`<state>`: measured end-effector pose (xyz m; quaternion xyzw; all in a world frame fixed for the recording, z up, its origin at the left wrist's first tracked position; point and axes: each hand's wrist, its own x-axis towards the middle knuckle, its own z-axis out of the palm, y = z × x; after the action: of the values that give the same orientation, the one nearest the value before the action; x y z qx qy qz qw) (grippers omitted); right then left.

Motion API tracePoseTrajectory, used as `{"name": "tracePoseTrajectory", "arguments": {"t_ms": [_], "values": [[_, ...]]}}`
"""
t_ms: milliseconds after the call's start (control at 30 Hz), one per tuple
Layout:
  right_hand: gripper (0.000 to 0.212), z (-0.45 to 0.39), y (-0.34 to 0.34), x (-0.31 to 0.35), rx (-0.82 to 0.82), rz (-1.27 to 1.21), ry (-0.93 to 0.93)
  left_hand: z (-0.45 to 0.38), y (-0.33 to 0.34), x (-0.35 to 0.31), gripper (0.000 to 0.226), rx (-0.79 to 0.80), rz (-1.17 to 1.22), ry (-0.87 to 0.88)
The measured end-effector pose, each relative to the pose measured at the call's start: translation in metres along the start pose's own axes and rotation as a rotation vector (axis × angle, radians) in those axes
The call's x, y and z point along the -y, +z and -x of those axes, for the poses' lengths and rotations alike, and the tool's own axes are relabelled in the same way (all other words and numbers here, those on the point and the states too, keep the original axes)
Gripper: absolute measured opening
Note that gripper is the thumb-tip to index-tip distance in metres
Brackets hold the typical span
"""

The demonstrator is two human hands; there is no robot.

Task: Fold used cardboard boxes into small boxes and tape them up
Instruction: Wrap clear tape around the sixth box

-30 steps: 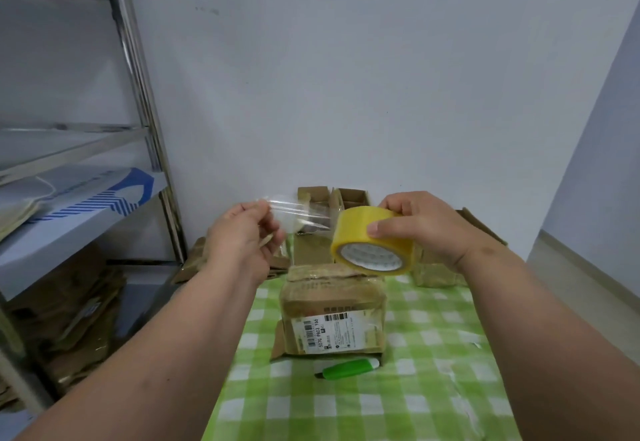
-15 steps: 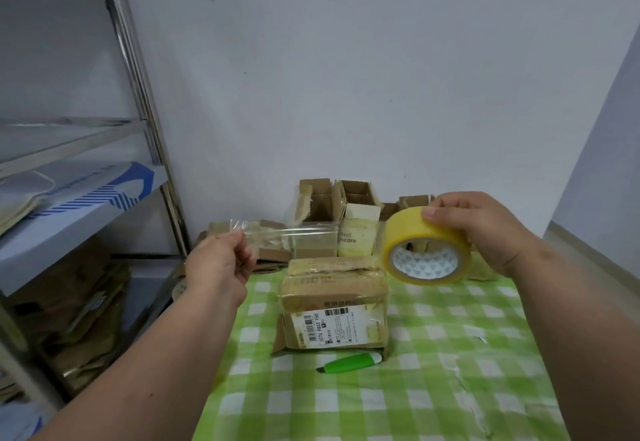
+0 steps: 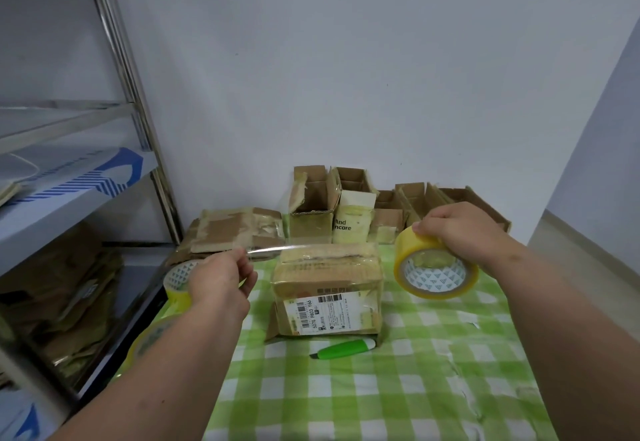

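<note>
At the far left a metal shelf rack [image 3: 138, 149] stands against the wall, flattened cardboard [image 3: 235, 232] lying by the tabletop's far-left corner. Your left hand [image 3: 218, 284] pinches the free end of a clear tape strip [image 3: 266, 252], which stretches toward the small taped box [image 3: 329, 288]; a spare tape roll [image 3: 178, 283] sits at the left edge behind that hand. The box stands mid-table on the green checked cloth [image 3: 381, 388], label facing you, a green cutter [image 3: 343, 349] lying just in front. Open cardboard boxes [image 3: 311, 205] line the far edge. Your right hand [image 3: 460, 229] grips the yellow tape roll [image 3: 434, 271] from above, held right of the box.
</note>
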<state>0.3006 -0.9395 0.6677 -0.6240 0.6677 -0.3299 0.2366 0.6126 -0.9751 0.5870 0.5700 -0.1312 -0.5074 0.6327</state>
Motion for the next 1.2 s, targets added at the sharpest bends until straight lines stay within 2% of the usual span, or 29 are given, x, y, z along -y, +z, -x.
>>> {"name": "tracePoseTrajectory", "arguments": {"t_ms": [267,400,500,667,767,833,933,1033,1133,1200], "values": [[0.033,-0.004,0.016,-0.008,0.026,0.137,0.079,-0.004,-0.001,0.012,0.006,-0.042,0.004,-0.059],[0.03,0.0,0.025,-0.014,0.057,0.167,0.123,-0.003,-0.004,0.026,0.003,-0.028,-0.086,-0.084],[0.029,0.003,0.032,-0.017,0.068,0.202,0.146,-0.001,-0.006,0.037,0.014,0.001,-0.204,-0.094],[0.013,0.01,0.038,-0.015,0.025,0.245,0.12,0.015,-0.001,0.048,0.012,0.123,-0.395,-0.095],[0.012,0.012,0.045,-0.016,-0.04,0.187,0.056,0.02,-0.002,0.047,0.018,0.204,-0.448,-0.06],[0.019,0.013,0.049,-0.017,-0.055,0.159,-0.006,0.021,-0.003,0.044,0.02,0.254,-0.492,-0.009],[0.029,0.016,0.053,-0.015,-0.004,0.205,-0.034,0.025,-0.002,0.033,0.023,0.277,-0.487,0.011],[0.027,0.023,0.058,-0.014,0.057,0.137,-0.048,0.026,-0.002,0.017,0.028,0.328,-0.467,-0.052],[0.022,0.031,0.065,-0.014,0.105,0.01,-0.037,0.025,-0.003,0.008,0.05,0.405,-0.645,-0.062],[0.019,0.034,0.073,-0.018,0.137,0.021,-0.019,0.026,-0.003,0.01,0.056,0.401,-0.767,-0.013]]}}
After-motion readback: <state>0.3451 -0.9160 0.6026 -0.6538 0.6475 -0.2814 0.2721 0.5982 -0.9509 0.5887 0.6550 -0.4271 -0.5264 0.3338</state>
